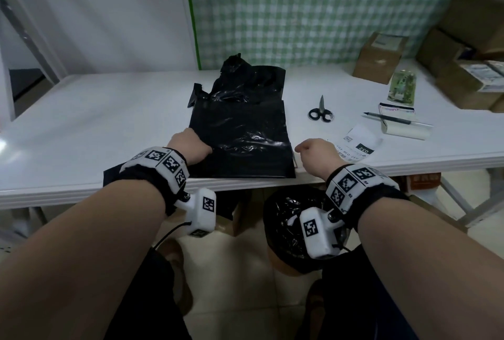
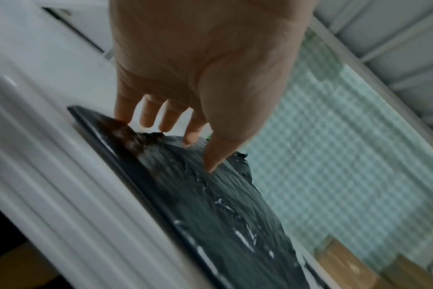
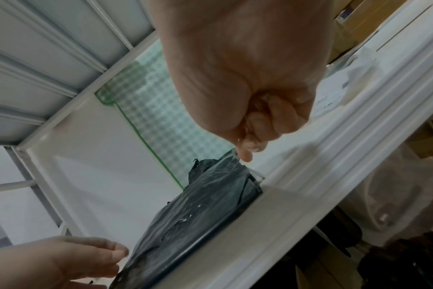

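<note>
Under the near edge of the table (image 1: 95,126) a round bin (image 1: 283,219) can be seen. It is lined with shiny black plastic. What is inside it cannot be made out.

On the table, right at the near edge, a black bag (image 1: 245,132) is laid flat. Its far end is crumpled and open. What is in the bag is hidden. The left hand (image 1: 188,145) is spread out, and its straight fingers (image 2: 193,135) are pressed on the bag's left side. The right hand (image 1: 317,154) is curled up tight, just beside the bag's near right corner. The hands are kept apart, one at each side of the bag. Whether something thin is pinched in the right hand cannot be told.

The bag seems to be held down so it can be made smooth. For that to go well, the bag should be kept pressed by the left hand so it is not slid off the edge. Wrinkles should be pushed gently toward the open far end.

Near the right hand a white label (image 1: 360,143) is laid. Farther back, scissors (image 1: 321,113) and a pen (image 1: 395,120) are seen. At the far right corner a shut cardboard box (image 1: 379,57) is set, and its inside is hidden.
</note>
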